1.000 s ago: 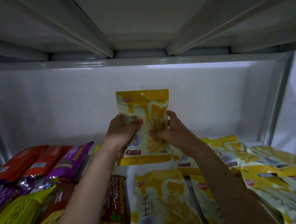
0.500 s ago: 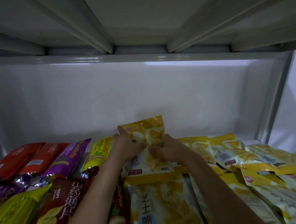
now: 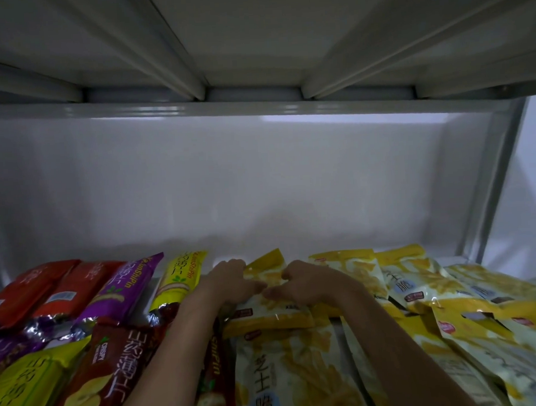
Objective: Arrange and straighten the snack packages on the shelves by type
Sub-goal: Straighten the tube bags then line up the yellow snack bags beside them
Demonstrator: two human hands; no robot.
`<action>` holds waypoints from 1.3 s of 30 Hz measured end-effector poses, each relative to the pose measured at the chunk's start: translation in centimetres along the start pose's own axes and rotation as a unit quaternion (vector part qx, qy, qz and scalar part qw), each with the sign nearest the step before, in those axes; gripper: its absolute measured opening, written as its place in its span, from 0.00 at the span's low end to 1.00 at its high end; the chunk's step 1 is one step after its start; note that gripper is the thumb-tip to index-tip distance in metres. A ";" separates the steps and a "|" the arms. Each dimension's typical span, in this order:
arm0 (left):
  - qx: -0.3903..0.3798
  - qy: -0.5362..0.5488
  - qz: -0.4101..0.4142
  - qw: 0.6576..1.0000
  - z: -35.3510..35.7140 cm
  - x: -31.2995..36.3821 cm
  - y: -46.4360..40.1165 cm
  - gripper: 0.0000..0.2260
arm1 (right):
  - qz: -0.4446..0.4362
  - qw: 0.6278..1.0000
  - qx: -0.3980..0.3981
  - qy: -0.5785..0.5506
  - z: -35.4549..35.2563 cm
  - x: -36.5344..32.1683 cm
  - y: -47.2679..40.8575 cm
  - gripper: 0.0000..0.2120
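Dim white shelf bay (image 3: 259, 184), grey ribbed underside of the upper shelf (image 3: 252, 42) overhead. Down at the back of the shelf, both hands clamp one yellow snack pouch (image 3: 267, 302): left hand (image 3: 230, 282) on its left edge, right hand (image 3: 308, 283) on its right, fingers curled onto it, thumbs nearly meeting on its face. The pouch lies almost flat, its lower edge overlapping the next yellow pouch (image 3: 288, 372) in front. To the right, more matching yellow pouches (image 3: 420, 288) sprawl, overlapping and skewed. To the left, just beside the left wrist, a yellow tube pack (image 3: 180, 278), then purple (image 3: 122, 291) and red packs (image 3: 32, 292); a dark red chip bag (image 3: 114, 366) sits nearer the camera.
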State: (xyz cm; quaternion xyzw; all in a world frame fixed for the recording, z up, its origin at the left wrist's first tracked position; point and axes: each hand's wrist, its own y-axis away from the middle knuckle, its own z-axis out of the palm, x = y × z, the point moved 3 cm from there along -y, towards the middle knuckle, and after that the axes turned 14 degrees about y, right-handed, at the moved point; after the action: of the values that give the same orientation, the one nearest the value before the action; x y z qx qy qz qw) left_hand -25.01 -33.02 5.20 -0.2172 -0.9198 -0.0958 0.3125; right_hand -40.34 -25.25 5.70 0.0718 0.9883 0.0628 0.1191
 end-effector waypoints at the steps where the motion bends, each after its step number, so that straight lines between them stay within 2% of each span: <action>1: 0.005 0.005 0.006 1.000 -0.2 0.3 0.2 0.31 | -0.003 1.000 -0.002 0.004 -0.5 -0.1 0.4 0.26; 3: 0.015 0.016 0.023 0.999 -0.7 0.9 0.7 0.30 | -0.005 1.000 0.013 0.010 -2.1 -0.1 1.6 0.33; 6: 0.023 0.022 0.040 0.999 -1.7 1.6 1.5 0.30 | -0.008 0.999 0.035 0.008 -5.1 1.0 3.2 0.34; 9: 0.046 0.031 0.059 0.997 -2.9 3.0 2.3 0.29 | -0.007 0.995 0.091 -0.050 -8.2 2.7 5.5 0.38; 12: 0.076 0.038 0.091 0.992 -3.9 5.2 3.4 0.27 | -0.007 0.985 0.149 -0.082 -10.5 4.3 8.2 0.34; 16: 0.082 0.044 0.135 0.986 -3.7 7.9 5.4 0.24 | 0.011 0.979 0.168 -0.118 -11.3 6.9 9.8 0.31; 19: 0.090 0.101 0.162 0.978 -2.8 9.5 6.6 0.17 | 0.030 0.974 0.189 -0.122 -11.2 9.0 10.8 0.28; 23: 0.165 0.199 0.180 0.949 -1.9 11.3 7.4 0.02 | 0.043 0.972 0.191 -0.129 -10.5 11.0 11.7 0.24; 26: 0.185 0.198 0.189 0.944 -0.4 12.3 7.2 0.04 | 0.061 0.974 0.177 -0.127 -9.4 12.2 11.1 0.24; 30: 0.153 0.200 0.180 0.951 2.4 12.7 5.5 0.08 | 0.085 0.974 0.159 -0.135 -7.5 13.0 9.3 0.25; 33: 0.111 0.185 0.170 0.962 4.3 12.5 4.3 0.07 | 0.114 0.975 0.143 -0.123 -5.7 13.6 7.6 0.20; 39: 0.083 0.170 0.144 0.971 6.7 12.5 2.4 0.07 | 0.138 0.978 0.123 -0.093 -4.2 14.7 4.9 0.27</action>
State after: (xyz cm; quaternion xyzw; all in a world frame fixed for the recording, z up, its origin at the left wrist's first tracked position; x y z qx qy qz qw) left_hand -36.37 -24.60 7.77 -0.3014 -0.8167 -0.0087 0.4920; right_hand -54.82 -18.55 7.10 0.2275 0.9535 -0.0499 0.1914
